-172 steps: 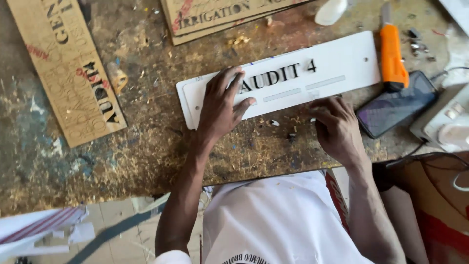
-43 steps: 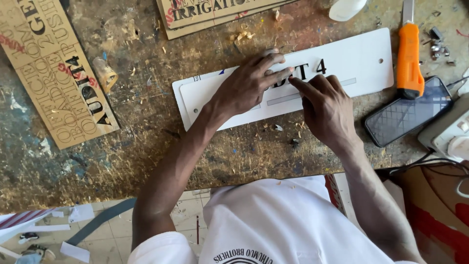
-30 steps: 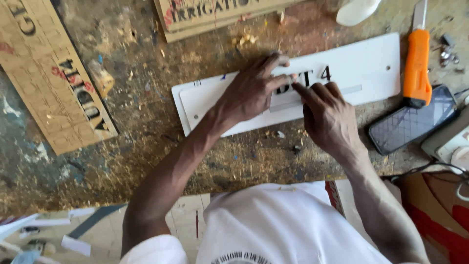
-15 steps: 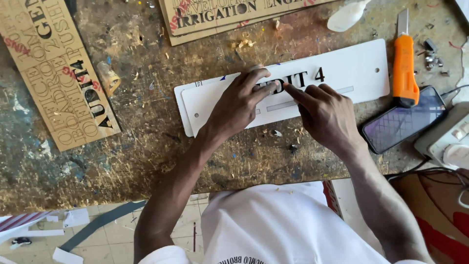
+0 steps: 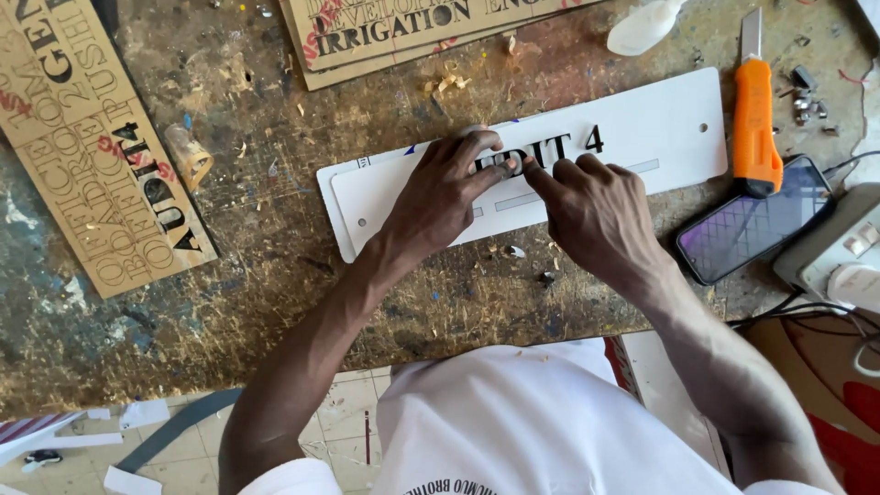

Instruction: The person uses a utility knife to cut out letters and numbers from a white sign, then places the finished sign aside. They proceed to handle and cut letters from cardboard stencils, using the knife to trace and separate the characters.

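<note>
A long white sign plate (image 5: 660, 119) with black stick-on letters lies across the worn wooden workbench (image 5: 275, 275). My left hand (image 5: 445, 188) rests flat on the plate's middle, its fingertips pressing on the black letters (image 5: 550, 148). My right hand (image 5: 591, 211) is beside it, with the index fingertip touching a letter next to the left fingers. Neither hand grips anything. Some of the letters are hidden under my fingers.
An orange utility knife (image 5: 754, 128) lies right of the plate, a dark phone (image 5: 753, 234) below it, and a white power strip (image 5: 839, 252) with cables at the right edge. Brown lettered boards lie at the left (image 5: 101, 156) and top (image 5: 403, 27).
Both hands have moved from the plate's lower edge onto the lettered middle, and now press side by side on the letters; the view has shifted slightly.
</note>
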